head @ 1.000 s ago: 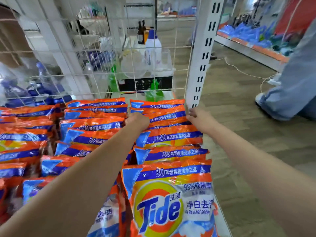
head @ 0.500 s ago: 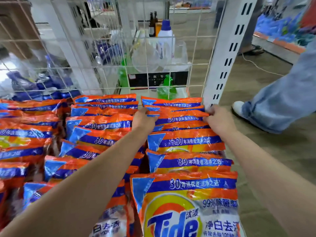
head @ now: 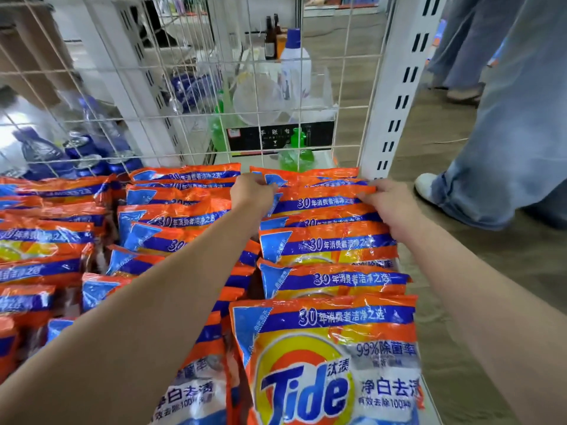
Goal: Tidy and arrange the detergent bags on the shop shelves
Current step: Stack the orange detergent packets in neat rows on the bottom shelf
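Many detergent bags (head: 331, 250) on shelf (head: 431, 406)

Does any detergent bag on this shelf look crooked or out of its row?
Yes. In the middle column, beside the left hand, several bags lie skewed and overlap unevenly. The right column, whose rear bag both hands grip, looks straighter. No spill or tear shows.

Shop, stocked detergent bags (head: 325, 348), seemingly retail shelving (head: 395, 87)

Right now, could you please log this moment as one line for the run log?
left hand: grips Tide detergent bag left corner | right hand: grips right corner | place: right row, near wire mesh back
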`<control>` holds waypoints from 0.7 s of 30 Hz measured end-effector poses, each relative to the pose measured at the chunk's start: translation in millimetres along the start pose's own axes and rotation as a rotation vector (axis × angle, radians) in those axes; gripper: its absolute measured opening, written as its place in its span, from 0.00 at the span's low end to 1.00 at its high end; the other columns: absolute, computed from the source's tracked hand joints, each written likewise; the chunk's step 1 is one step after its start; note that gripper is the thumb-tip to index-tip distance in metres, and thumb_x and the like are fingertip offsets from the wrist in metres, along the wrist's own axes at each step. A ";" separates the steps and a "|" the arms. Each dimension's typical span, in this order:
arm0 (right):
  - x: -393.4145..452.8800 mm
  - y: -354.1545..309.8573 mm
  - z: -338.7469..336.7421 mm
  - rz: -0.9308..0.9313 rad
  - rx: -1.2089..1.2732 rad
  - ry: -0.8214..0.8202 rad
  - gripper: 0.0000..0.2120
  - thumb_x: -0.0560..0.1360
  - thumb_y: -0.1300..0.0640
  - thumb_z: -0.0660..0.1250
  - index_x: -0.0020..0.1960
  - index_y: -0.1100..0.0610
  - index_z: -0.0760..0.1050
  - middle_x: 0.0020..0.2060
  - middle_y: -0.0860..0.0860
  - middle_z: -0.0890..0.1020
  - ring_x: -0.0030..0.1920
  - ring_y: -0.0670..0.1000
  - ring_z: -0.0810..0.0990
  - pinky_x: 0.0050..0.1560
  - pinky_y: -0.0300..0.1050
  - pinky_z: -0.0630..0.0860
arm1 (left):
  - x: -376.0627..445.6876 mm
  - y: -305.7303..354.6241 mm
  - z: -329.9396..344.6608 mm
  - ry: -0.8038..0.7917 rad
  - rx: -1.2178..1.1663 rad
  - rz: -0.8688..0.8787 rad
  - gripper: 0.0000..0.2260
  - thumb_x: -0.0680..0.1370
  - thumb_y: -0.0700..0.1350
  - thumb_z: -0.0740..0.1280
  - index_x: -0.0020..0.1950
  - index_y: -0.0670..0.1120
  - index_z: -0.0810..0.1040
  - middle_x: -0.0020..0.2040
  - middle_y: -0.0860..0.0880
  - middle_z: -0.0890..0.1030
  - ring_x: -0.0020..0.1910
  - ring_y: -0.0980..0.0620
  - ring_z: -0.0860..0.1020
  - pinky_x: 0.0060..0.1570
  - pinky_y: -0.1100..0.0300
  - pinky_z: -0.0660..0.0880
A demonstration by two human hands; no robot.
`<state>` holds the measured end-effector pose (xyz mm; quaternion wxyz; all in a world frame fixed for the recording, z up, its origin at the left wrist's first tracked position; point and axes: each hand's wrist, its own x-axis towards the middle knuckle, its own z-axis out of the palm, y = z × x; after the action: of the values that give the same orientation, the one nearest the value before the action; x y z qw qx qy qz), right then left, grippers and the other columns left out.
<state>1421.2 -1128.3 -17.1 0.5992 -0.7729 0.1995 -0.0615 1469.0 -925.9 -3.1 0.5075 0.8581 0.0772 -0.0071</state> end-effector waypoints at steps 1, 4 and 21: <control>-1.2 -1.8 -0.8 -0.025 -0.042 -0.009 0.02 0.75 0.59 0.68 0.47 0.55 0.76 0.47 0.57 0.81 0.42 0.53 0.79 0.54 0.52 0.77 | -0.6 2.5 -3.4 -0.029 0.112 0.010 0.08 0.78 0.45 0.67 0.43 0.43 0.73 0.37 0.48 0.73 0.43 0.48 0.72 0.34 0.59 0.69; -8.3 -0.3 -13.8 -0.004 -0.206 -0.131 0.09 0.71 0.51 0.73 0.47 0.53 0.77 0.47 0.53 0.83 0.45 0.54 0.82 0.53 0.53 0.78 | -5.1 -2.5 -21.2 -0.219 0.373 0.038 0.12 0.77 0.47 0.68 0.53 0.39 0.75 0.45 0.43 0.80 0.46 0.44 0.78 0.44 0.53 0.76; -60.0 22.6 -47.8 -0.074 -0.548 -0.222 0.06 0.73 0.60 0.71 0.46 0.55 0.74 0.36 0.48 0.79 0.30 0.41 0.77 0.29 0.31 0.71 | -45.3 -15.0 -40.3 -0.169 0.640 0.437 0.07 0.75 0.45 0.70 0.46 0.44 0.73 0.41 0.49 0.76 0.42 0.49 0.75 0.34 0.59 0.68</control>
<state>1345.2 -1153.1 -16.9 0.3838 -0.9146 0.1136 0.0578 1419.4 -889.3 7.5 0.2086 0.9655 -0.1555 0.0069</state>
